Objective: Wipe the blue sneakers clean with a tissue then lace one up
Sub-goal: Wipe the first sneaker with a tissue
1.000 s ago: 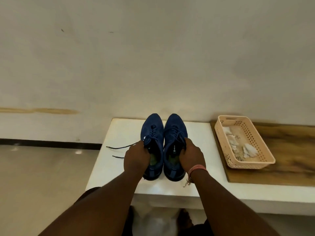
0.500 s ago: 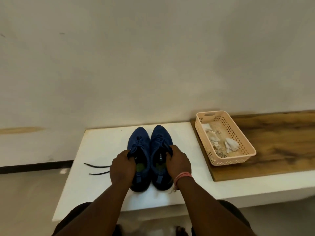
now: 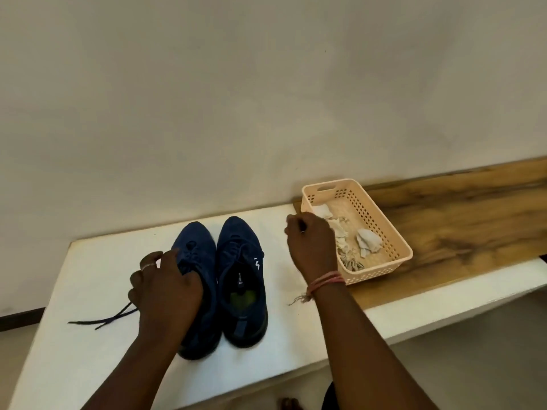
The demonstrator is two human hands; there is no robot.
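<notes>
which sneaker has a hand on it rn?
The left blue sneaker, the one whose loose lace trails onto the white bench. The left hand grips it; the right blue sneaker beside it is untouched.

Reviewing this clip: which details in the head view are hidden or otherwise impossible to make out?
- Left sneaker: its opening and near side, covered by the left hand.
- Right hand: seen from the back, so whether its fingers hold anything is hidden.
- Basket: its near inner wall and some tissue scraps, behind the right hand and wrist.
- Right sneaker: the insole label is too small to read.
</notes>
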